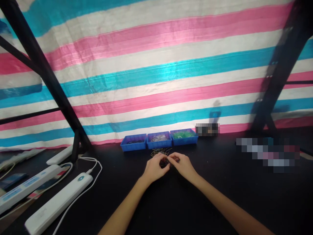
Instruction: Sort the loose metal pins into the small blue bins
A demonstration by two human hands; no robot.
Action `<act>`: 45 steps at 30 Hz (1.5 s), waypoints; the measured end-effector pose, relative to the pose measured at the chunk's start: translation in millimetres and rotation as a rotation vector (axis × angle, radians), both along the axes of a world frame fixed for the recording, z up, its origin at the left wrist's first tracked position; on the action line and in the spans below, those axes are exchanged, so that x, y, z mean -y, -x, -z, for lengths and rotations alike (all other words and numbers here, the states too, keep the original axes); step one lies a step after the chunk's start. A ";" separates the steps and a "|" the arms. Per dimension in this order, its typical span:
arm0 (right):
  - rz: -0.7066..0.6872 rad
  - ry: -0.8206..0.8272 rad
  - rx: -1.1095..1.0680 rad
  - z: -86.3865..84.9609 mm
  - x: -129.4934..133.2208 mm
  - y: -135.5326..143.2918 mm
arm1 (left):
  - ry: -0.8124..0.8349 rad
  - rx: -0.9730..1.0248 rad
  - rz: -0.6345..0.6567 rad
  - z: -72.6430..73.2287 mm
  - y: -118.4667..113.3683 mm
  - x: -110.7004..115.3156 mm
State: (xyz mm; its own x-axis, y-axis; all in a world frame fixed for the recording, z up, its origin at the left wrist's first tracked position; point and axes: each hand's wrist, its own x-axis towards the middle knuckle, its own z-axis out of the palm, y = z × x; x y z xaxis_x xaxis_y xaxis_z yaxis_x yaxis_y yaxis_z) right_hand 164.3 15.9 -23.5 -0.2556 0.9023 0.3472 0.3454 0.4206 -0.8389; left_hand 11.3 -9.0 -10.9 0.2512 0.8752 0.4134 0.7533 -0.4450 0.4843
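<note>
Both hands meet over the black table point(151, 202), just in front of a loose pile of thin, brass-coloured pieces point(158, 151). The fingers of my left hand point(156, 165) are curled, thumb and fingertips close together. My right hand point(182, 164) is pinched, its fingertips near those of the left. Whatever lies between the fingertips is too small and dark to make out. Behind the pile stand three blue trays in a row: the left one point(124, 148) holds dark thin pieces, the middle one point(160, 144) clear pieces, the right one point(185, 141) green pieces.
White power strips point(58, 202) with looping white cables lie at the left. A dark phone-like object point(13, 181) is at the far left. Blurred-out items sit at the back right and right. Black frame posts point(46, 75) rise on both sides before a striped sheet point(156, 71).
</note>
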 end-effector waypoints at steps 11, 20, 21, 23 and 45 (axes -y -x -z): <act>-0.040 0.334 -0.373 -11.1 0.9 3.9 | 0.054 0.548 0.158 3.5 -2.0 -11.6; -0.010 0.371 -0.352 -13.5 4.6 3.5 | 0.120 0.718 0.062 0.4 -3.7 -10.7; -0.018 0.361 -0.344 -13.7 5.0 3.4 | 0.123 0.725 0.049 0.3 -3.4 -10.9; -0.034 0.338 -0.328 -14.3 5.7 3.2 | 0.119 0.724 0.037 0.2 -3.0 -11.2; -0.027 0.135 -0.261 -3.8 -1.3 4.3 | 0.155 0.734 0.001 2.9 -1.8 -13.7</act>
